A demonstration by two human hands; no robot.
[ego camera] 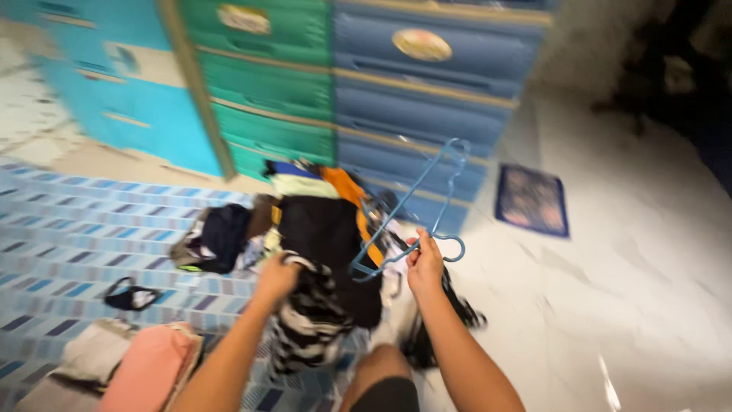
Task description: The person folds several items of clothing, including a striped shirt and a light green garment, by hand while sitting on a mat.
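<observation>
My right hand point(424, 263) grips a blue plastic clothes hanger point(415, 206) by its lower bar, the hanger tilted up toward the drawers. My left hand point(277, 276) clutches a black-and-white striped garment point(305, 320) that hangs down between my arms. Just beyond both hands lies a pile of clothes point(320, 217) with black, orange and pale green pieces. The view is motion-blurred.
Plastic drawer units stand behind the pile: light blue point(122, 84), green point(267, 84) and dark blue point(427, 91). A blue patterned mat point(69, 236) covers the floor at left, with a pink folded cloth point(149, 366) and a small dark item point(131, 297). A small blue rug point(532, 200) lies on white tile.
</observation>
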